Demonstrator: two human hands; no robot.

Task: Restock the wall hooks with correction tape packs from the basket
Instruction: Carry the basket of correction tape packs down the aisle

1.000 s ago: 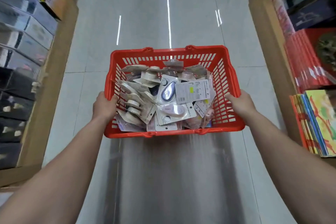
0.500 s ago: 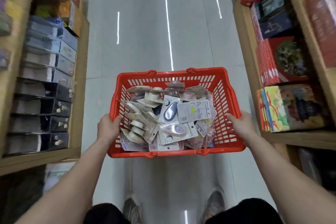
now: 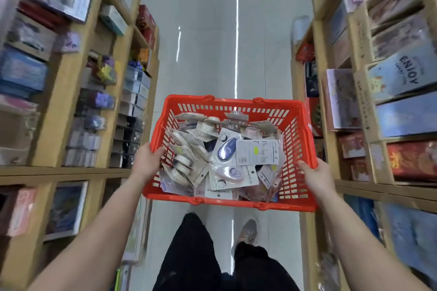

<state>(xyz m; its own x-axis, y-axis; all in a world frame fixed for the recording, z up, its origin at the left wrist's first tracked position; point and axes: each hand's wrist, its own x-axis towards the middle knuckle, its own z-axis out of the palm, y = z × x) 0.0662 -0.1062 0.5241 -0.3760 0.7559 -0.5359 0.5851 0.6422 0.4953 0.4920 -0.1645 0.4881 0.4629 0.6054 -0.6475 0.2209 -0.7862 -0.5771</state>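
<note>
Both grips have kept their places on the red basket [image 3: 233, 206] since half a second ago, while the shelving on either side has spread further into view and the basket's near right corner now sits lower than its left.

The left grip [image 3: 147, 163] holds the basket's left wall, thumb hooked over the rim, the other fingers hidden on the outside. The right grip [image 3: 316, 177] holds the right wall the same way, thumb lying along the rim, fingers out of sight behind the plastic. The basket hangs between them, off the floor [image 3: 208, 42].

Inside the basket lies a loose heap of correction tape packs [image 3: 203, 172], overlapping at all angles. Near the middle of the basket a pack with a blue-violet dispenser [image 3: 225, 147] lies face up; just right of it a white backing card [image 3: 256, 151] shows its printed side with a small yellow patch. Toward the basket's near wall is a pack with a pale pink dispenser [image 3: 233, 173]. Along the left wall several packs with round cream-coloured rolls [image 3: 182, 163] are stacked.

Below the basket are dark trousers [image 3: 189, 257] and one grey shoe [image 3: 248, 231]. Left of the basket stand wooden shelves [image 3: 68, 111] of boxed goods; right of it, more wooden shelves [image 3: 354, 92] with boxes, one marked "ENJOY" [image 3: 408, 73].
</note>
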